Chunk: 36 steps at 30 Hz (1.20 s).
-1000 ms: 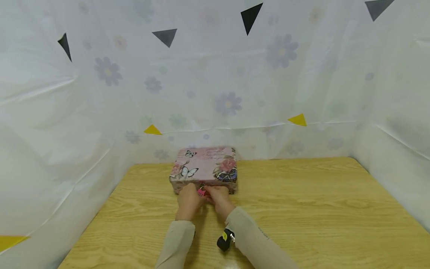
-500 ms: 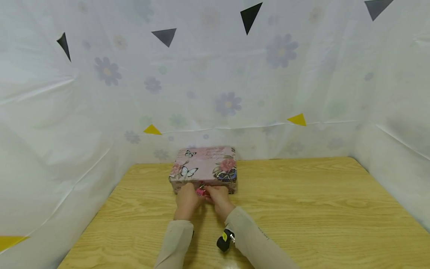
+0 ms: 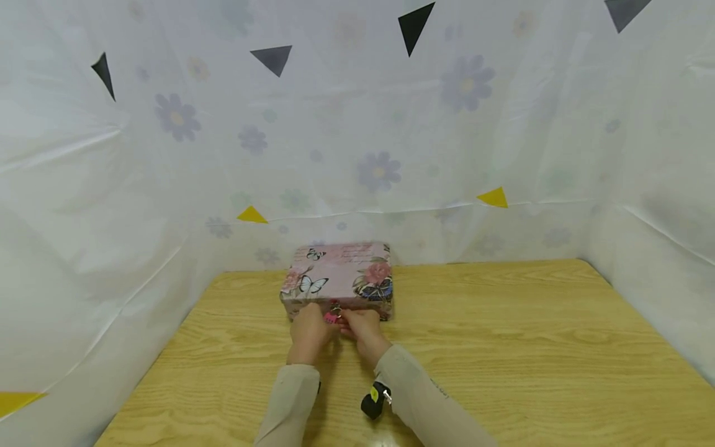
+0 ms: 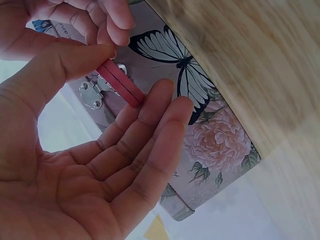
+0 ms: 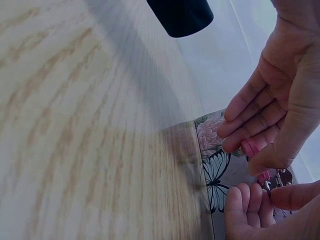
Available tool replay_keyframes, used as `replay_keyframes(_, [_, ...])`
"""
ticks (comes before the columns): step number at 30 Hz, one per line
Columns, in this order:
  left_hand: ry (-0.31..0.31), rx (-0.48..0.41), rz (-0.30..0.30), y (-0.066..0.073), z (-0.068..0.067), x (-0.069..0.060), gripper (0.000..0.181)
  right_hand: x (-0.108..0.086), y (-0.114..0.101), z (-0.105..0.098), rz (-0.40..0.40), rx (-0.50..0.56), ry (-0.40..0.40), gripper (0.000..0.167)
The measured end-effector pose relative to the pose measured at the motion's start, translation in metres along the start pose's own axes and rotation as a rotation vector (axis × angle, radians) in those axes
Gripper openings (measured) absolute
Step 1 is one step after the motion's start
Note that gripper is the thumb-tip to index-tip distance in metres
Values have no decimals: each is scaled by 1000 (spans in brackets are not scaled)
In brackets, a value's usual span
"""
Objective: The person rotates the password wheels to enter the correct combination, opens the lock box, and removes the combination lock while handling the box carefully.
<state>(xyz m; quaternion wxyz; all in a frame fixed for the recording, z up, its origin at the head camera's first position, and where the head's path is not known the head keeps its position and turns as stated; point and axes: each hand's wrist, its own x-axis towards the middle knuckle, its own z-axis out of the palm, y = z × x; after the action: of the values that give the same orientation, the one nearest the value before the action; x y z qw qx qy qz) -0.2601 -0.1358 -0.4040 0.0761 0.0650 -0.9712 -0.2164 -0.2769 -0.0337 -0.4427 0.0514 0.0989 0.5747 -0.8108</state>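
A pink tin box (image 3: pixel 341 273) printed with butterflies and flowers stands shut at the table's far side. From the metal clasp (image 4: pixel 91 94) on its front hangs a small pink padlock (image 3: pixel 332 318). My left hand (image 3: pixel 309 330) pinches the padlock body between thumb and fingers, its other fingers spread loosely beneath. Close by, my right hand (image 3: pixel 365 330) pinches at the padlock's shackle with thumb and forefinger, as the right wrist view shows at the fingertips (image 5: pixel 272 195). Whether the shackle is locked cannot be made out.
The wooden table (image 3: pixel 503 335) extends to both sides of the box. White sheeting (image 3: pixel 346 155) with printed flowers and stuck-on triangles walls off the back and sides. A black strap with a camera mount (image 3: pixel 373 400) sits by my right sleeve.
The padlock and my left hand have shifted slightly left. My right hand has hardly moved, and the box stays in place.
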Motion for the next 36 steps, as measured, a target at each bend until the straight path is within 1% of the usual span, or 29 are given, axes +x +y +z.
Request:
replay_keyframes(4, [-11,-8,-4,-1,0,1,43,-1,1,-1,1,4,-6,22])
replay_keyframes(9, [-8,-10,-3,-1,-1,1,41,-2,1,0,-3,5,-5,22])
replay_keyframes(20, [-39,-15,-37,-2,0,1,37,-3,5,0,-7,-5,10,23])
replay_keyframes(32, [-29,-13,-35,-2,0,0,34,-4,6,1,-12,4,17,22])
replay_keyframes(36, [-33,-14,-31,-1,1,0,32,-5,6,1,-18,11,30,23])
